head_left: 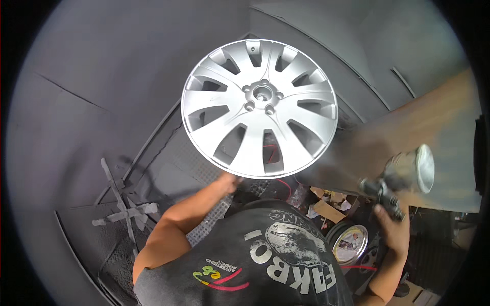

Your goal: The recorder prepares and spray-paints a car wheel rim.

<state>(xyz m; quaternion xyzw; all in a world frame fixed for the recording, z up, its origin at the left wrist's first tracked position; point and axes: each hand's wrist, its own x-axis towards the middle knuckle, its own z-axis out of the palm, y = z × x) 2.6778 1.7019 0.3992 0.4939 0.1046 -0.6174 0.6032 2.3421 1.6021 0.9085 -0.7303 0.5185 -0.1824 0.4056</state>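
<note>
A silver multi-spoke alloy wheel rim (250, 155) faces up in front of me, with bolt holes around its centre bore. My left hand (231, 182) reaches to the near edge of the rim. Its fingers are hidden below that edge, so I cannot see whether they grip anything. Off to the right, my right hand (393, 224) is wrapped round a spray gun (383, 196), apart from the wheel. A pale round cup (416, 168) sits on the gun and tilts to the right.
At the left stands a cross-shaped metal stand (126, 214). Grey walls (127, 76) surround the wheel. A brown panel (423, 127) is on the right. Below it lie an opened cardboard box (329, 210) with scraps and a round shiny-rimmed object (352, 244). A red hose (288, 189) runs underneath.
</note>
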